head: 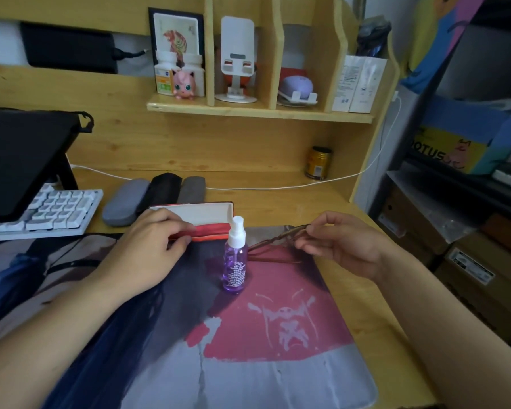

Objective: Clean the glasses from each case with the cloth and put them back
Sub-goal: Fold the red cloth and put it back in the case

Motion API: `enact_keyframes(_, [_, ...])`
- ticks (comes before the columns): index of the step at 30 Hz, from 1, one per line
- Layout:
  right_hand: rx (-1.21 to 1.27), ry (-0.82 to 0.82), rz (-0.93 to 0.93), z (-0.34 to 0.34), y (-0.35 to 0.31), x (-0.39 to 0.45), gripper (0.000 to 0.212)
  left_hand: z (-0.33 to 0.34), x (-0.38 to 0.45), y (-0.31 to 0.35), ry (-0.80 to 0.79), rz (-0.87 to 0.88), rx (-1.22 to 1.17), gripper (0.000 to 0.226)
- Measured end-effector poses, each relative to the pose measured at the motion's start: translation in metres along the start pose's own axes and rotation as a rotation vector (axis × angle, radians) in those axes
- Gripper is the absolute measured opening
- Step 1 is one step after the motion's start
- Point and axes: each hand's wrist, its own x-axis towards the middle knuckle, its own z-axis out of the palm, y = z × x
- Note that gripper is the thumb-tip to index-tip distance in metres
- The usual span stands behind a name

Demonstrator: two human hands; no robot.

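A red glasses case lies open at the far edge of the desk mat, its white lid raised. My left hand grips the case's front edge with curled fingers. My right hand pinches a pair of thin brown-framed glasses above the mat, to the right of the case. A purple spray bottle with a white pump stands upright between my hands. Three closed cases lie behind: a blue-grey case, a black case and a grey case. No cloth shows.
A printed desk mat covers the desk front. A white keyboard and a black stand sit at left. A yellow can and a white cable lie at the back. Shelves hold small items; boxes stand at right.
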Motion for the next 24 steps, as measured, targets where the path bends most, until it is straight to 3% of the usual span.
enact_keyframes(6, [0.115,-0.007,-0.056,0.022,-0.034,0.012,0.013,-0.007,0.001,0.018,0.164,0.012,-0.147,0.042])
enact_keyframes(12, [0.142,-0.079,-0.113,0.077,-0.073,0.023,0.007,-0.019,0.003,0.025,0.398,0.062,-0.057,0.051])
enact_keyframes(15, [0.081,-0.147,-0.125,0.102,-0.078,0.033,0.007,-0.026,0.004,0.018,0.438,0.059,-0.019,0.053])
enact_keyframes(19, [-0.007,-0.194,-0.111,0.124,-0.080,0.045,0.008,-0.037,0.007,0.008,0.466,0.065,0.029,0.039])
enact_keyframes(24, [-0.343,-0.173,-0.148,0.147,-0.080,0.056,0.007,-0.046,0.011,-0.001,0.486,0.025,0.140,0.040])
